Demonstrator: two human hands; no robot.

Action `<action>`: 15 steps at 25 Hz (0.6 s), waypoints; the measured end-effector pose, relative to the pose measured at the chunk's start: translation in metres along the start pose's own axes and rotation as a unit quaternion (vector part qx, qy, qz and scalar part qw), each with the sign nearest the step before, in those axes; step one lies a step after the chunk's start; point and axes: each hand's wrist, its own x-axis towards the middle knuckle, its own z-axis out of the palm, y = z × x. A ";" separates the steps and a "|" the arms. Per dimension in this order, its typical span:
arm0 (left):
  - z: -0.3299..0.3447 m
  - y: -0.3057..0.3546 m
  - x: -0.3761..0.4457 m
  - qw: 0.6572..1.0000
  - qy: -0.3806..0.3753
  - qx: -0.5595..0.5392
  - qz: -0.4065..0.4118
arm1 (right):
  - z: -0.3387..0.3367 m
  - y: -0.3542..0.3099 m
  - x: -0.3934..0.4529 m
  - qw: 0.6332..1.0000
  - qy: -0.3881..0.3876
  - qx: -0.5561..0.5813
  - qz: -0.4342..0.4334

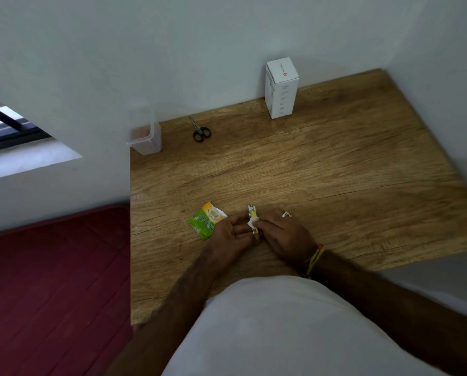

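Observation:
Both hands meet near the front middle of the wooden table point(308, 169). My left hand point(232, 234) holds a small narrow metal tool with yellow on it, perhaps a nail clipper point(251, 211), which points away from me. My right hand point(281, 234), with a ring and a yellow thread at the wrist, pinches a small white wipe or tissue point(253, 221) against the tool. A torn green and orange sachet point(206, 220) lies flat on the table just left of my left hand.
Small black-handled scissors point(200, 130) lie near the back wall. A clear plastic container point(144, 137) stands at the table's back left corner. A white upright box point(281, 88) stands against the wall. A dark red mat point(53, 280) lies left of the table.

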 end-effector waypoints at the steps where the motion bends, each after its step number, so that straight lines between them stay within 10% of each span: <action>1: 0.001 0.000 0.000 1.000 0.000 0.001 0.000 | 0.001 0.001 -0.001 1.000 -0.002 -0.004 0.001; 15: 0.003 -0.002 0.000 1.000 0.001 0.007 0.002 | -0.002 0.000 -0.009 0.999 -0.019 -0.019 -0.027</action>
